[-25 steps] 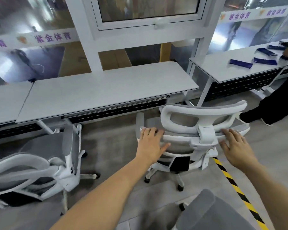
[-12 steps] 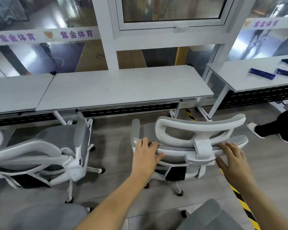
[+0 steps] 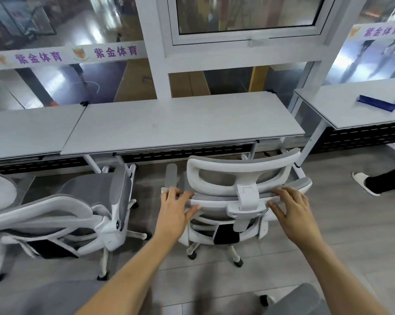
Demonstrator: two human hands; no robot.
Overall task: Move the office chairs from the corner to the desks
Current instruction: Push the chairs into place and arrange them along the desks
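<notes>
A white and grey mesh office chair (image 3: pixel 235 178) stands with its back to me, facing the middle desk (image 3: pixel 183 123). My left hand (image 3: pixel 176 208) grips the left end of the backrest's top rail. My right hand (image 3: pixel 292 210) grips the right end of the same rail, thumb under it. The chair's seat is close to the desk's front edge. Its wheeled base (image 3: pixel 235 258) shows below the backrest.
A second office chair (image 3: pixel 73 214) stands to the left at the neighbouring desk (image 3: pixel 26 130). Grey chair parts (image 3: pixel 305 298) sit at the bottom edge. The right desk (image 3: pixel 355 110) carries blue packets (image 3: pixel 376 103). A person's leg and white shoe (image 3: pixel 364 185) are at the right.
The chair has rolled forward toward the middle desk with both hands on its backrest. My view has shifted left and closer to the desks.
</notes>
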